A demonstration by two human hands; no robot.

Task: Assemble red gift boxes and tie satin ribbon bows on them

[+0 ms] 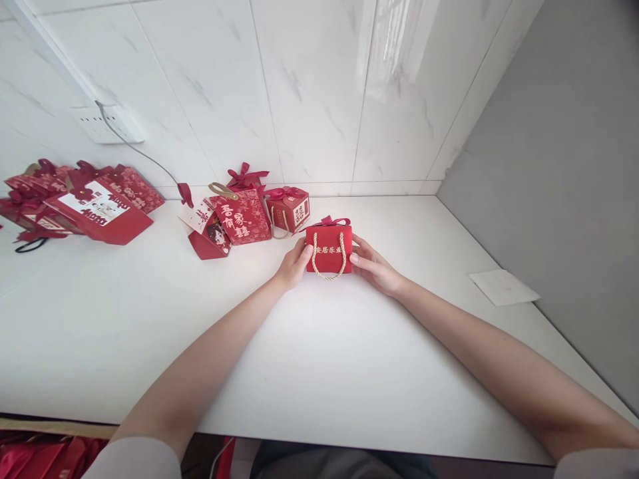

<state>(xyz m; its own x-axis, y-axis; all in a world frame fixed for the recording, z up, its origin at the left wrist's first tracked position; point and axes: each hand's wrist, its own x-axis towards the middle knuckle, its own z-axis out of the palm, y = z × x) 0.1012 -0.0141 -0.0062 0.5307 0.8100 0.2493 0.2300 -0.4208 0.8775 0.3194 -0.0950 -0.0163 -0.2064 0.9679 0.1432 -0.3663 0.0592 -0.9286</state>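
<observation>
A small red gift box [328, 241] with gold lettering and a gold rope handle stands upright on the white table. My left hand [295, 261] grips its left side, the thumb on the front edge. On the right side, my right hand [374, 265] holds it with the thumb at the front and the other fingers behind. A dark red ribbon bow [333, 221] shows just above the box; whether it belongs to this box or one behind I cannot tell. Close behind to the left sits a red box [289, 211] with a white label and a ribbon.
Red boxes with a tan strap [244, 216] stand left of centre, and several more boxes [107, 206] crowd the far left. A cable runs from the wall socket [108, 124]. White paper [504, 287] lies at right by the grey panel [559, 166]. Red items [50, 456] sit below the table's front edge.
</observation>
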